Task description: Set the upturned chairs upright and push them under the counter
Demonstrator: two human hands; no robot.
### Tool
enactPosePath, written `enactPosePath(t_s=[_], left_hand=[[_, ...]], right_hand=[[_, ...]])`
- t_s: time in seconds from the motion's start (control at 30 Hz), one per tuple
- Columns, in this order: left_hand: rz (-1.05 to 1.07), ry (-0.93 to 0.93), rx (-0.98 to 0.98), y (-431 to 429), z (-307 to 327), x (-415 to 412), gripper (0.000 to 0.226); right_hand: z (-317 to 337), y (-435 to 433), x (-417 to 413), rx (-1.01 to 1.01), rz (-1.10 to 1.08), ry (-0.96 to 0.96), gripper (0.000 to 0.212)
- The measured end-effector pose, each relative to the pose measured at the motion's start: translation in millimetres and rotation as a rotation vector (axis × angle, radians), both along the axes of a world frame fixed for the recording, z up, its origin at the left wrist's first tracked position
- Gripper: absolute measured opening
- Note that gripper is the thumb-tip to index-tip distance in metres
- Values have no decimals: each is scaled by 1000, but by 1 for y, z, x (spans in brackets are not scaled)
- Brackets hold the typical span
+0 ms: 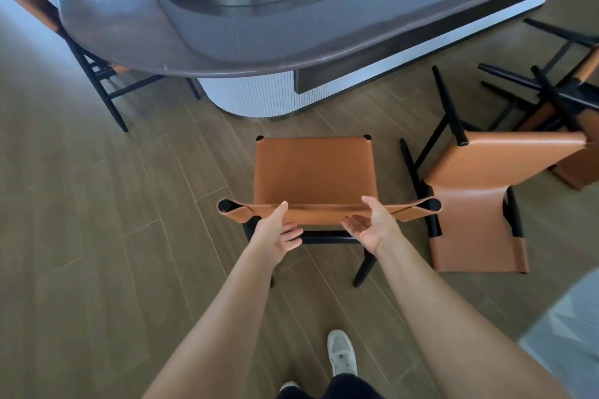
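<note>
An orange leather chair with black legs stands upright in front of me, its seat facing the counter. My left hand and my right hand are at the top edge of its backrest, thumbs on the leather and fingers loosely spread behind it. To the right a second orange chair lies tipped over on the floor, black legs pointing up and left. A third upturned chair lies behind it at the far right.
The curved dark counter top overhangs a white ribbed base. Another orange chair is tucked under the counter at the left. Wood-plank floor spreads to the left. My shoe is at the bottom.
</note>
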State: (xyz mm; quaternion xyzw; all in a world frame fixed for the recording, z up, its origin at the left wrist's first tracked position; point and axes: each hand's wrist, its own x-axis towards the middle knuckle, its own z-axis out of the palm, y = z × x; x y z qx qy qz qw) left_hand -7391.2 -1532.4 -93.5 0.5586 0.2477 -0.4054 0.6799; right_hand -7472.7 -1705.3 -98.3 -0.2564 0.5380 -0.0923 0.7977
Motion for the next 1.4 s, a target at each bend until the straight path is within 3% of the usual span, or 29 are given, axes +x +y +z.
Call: enactPosePath(t_s=[0.1, 0.23, 0.53, 0.77, 1.1, 1.4], left_hand=[[153, 65, -46, -18, -6, 9, 63], [319, 132, -109, -35, -11, 19, 44], [467, 202, -108, -51, -13, 42, 41], [432, 177, -21, -60, -12, 53, 36], [375, 90, -74, -90, 21, 107, 21], [309, 17, -90, -121, 45, 174, 20]], right_hand=[[-4, -7, 8, 58, -10, -26, 41], [-13, -10, 21, 101, -8, -3, 40], [-21, -21, 40, 34, 95, 110, 25], [-23, -31, 55, 68, 49, 87, 31], [11, -69, 113, 22, 49, -22, 25], [36, -105, 177, -89, 65, -45, 41]])
